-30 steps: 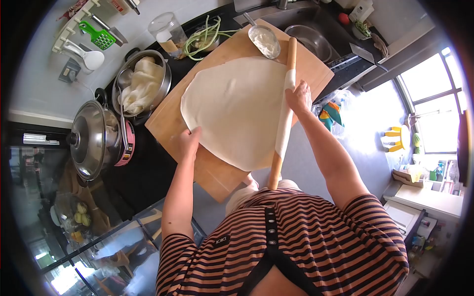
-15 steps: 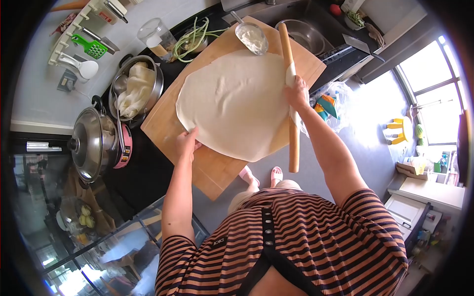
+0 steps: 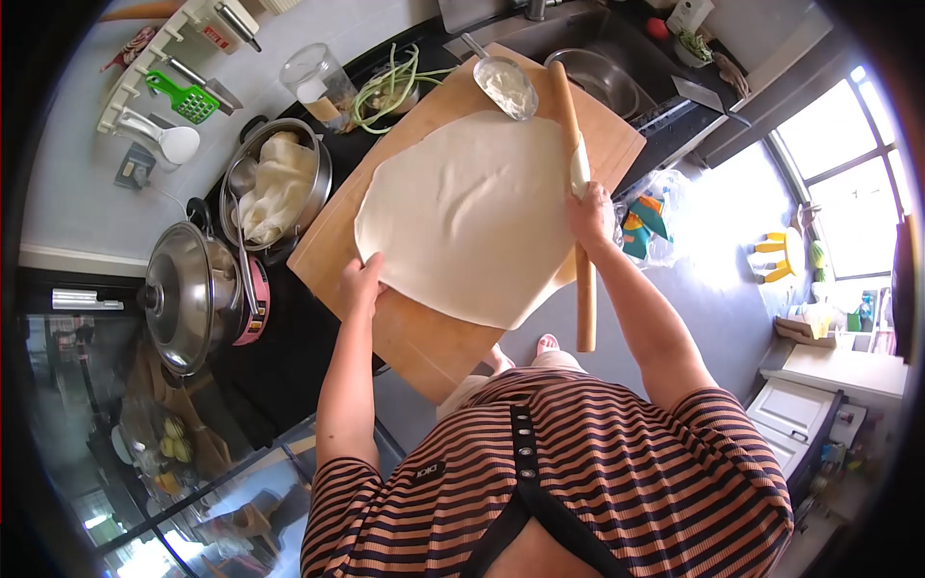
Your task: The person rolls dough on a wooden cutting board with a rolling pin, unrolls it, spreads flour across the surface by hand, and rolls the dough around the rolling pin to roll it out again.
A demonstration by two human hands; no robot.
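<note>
A broad, thin sheet of dough (image 3: 462, 212) lies over the wooden board (image 3: 414, 352), with a few wrinkles near its middle. Along its right side runs a wooden rolling pin (image 3: 586, 308), with the dough's edge lapped around its middle. My right hand (image 3: 591, 216) is closed around the pin and the dough on it. At the sheet's lower left edge, my left hand (image 3: 362, 283) pinches the dough between thumb and fingers. The sheet's lower corner hangs past the board's edge. A metal scoop of flour (image 3: 506, 87) rests on the board just above the dough.
Left of the board stand a steel pot holding a cloth (image 3: 279, 188) and a lidded pot (image 3: 183, 299). Behind it are long green beans (image 3: 395, 87) and a clear jar (image 3: 313, 77). A sink with a steel basin (image 3: 602, 82) lies at the back right.
The view has shifted slightly, so the board sits lower and further right. The dough's lower edge is drawn into a sharper corner toward the pin. Both hands keep their holds.
</note>
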